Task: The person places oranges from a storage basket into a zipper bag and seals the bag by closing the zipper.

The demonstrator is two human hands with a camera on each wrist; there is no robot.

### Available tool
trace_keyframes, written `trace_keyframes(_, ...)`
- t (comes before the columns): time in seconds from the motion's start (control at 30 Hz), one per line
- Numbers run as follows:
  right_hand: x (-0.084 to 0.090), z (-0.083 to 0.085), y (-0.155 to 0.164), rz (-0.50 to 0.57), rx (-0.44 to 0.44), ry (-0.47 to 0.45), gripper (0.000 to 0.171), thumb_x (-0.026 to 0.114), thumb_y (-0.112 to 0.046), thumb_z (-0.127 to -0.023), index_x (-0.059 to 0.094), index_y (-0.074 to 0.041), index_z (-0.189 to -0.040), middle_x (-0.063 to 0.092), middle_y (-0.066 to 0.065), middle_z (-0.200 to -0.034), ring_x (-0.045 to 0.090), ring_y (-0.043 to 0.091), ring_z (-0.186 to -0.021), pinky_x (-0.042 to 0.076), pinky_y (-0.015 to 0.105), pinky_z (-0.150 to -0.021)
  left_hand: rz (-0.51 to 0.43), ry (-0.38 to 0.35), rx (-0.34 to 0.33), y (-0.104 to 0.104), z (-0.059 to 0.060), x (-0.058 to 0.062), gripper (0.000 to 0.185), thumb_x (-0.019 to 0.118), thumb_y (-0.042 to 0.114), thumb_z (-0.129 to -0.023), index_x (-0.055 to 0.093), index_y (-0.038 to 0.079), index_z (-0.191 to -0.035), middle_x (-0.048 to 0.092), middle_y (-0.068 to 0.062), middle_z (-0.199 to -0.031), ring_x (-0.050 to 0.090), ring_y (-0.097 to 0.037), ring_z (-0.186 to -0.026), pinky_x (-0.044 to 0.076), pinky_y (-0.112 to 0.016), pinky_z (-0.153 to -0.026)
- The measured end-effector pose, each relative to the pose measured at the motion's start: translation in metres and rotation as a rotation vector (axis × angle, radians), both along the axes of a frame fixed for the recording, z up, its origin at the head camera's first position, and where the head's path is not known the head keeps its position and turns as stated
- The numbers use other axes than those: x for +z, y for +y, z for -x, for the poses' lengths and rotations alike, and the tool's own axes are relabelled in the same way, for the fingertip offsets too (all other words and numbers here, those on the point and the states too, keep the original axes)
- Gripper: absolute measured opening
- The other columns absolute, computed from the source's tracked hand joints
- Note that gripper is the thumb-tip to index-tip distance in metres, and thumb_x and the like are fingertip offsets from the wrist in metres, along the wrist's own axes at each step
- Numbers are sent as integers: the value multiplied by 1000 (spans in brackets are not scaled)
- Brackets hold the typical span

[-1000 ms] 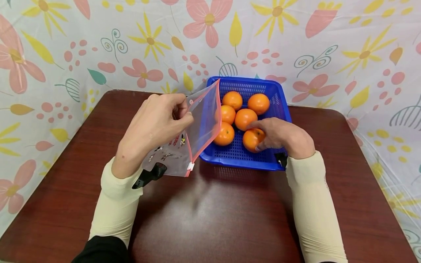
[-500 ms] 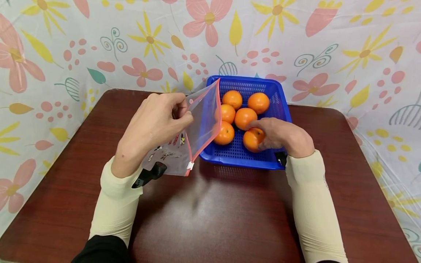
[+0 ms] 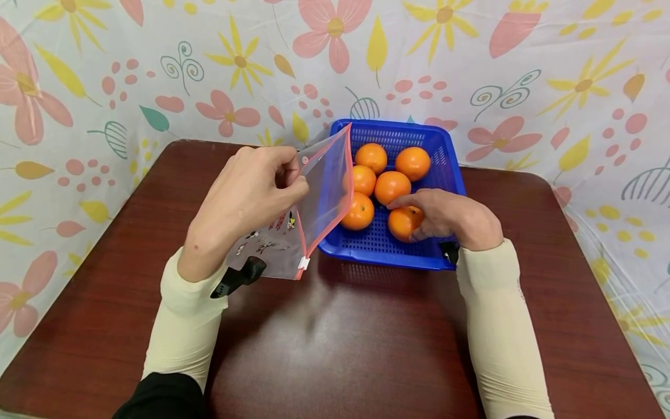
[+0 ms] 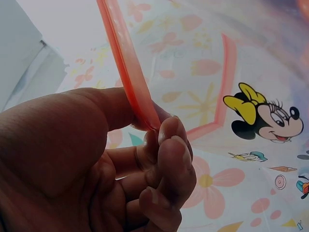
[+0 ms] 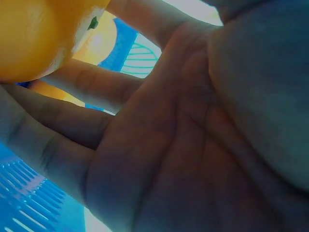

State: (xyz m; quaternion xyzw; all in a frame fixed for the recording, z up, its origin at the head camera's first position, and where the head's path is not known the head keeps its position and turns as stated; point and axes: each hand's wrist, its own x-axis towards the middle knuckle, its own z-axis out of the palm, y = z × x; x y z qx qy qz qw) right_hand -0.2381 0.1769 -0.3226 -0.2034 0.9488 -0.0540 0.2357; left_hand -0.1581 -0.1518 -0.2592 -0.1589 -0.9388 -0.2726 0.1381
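Observation:
My left hand [image 3: 251,192] pinches the pink zip edge of a clear plastic bag [image 3: 314,198] printed with cartoon figures, holding it upright beside the blue basket [image 3: 450,163]. In the left wrist view the thumb and fingers [image 4: 164,150] clamp the bag's pink strip [image 4: 130,72]. My right hand [image 3: 445,215] reaches into the basket and curls round the nearest orange [image 3: 402,222], whose skin fills the upper left of the right wrist view [image 5: 38,34]. Several more oranges [image 3: 391,186] lie in the basket.
The basket stands at the back of a dark brown table [image 3: 340,337], against a flowered cloth backdrop [image 3: 157,70] that wraps the back and sides. Both forearms wear cream sleeves [image 3: 497,326].
Almost nothing has moved. My right hand's fingers have settled a little tighter on the nearest orange; my left hand keeps the bag in the same place.

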Motion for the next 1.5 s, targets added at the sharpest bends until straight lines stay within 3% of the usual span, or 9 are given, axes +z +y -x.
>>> trace_keyframes(0.37,-1,0,2,13,29,35,69,86,-12,-87,59,-23,-150,56,25,-145,52,43,-128,38,64,-115,7,-5,0,1,0,1,13,61,17,-84,55,19,-72,50,3,-62,48,-16,-54,34,-34,-52)
trace_keyframes(1.0,-1,-3,2,-11,23,29,66,88,-13,-85,61,-27,-143,58,19,-139,54,40,-117,44,64,-110,23,-6,-12,1,0,-1,11,60,17,-83,56,19,-73,51,4,-61,47,-15,-53,34,-33,-51)
trace_keyframes(1.5,0,-3,3,44,28,53,63,88,-8,-81,62,-28,-136,62,14,-133,55,36,-114,46,59,-109,38,-15,-17,2,1,-1,12,60,18,-84,56,20,-73,53,4,-59,51,-15,-49,37,-35,-52)
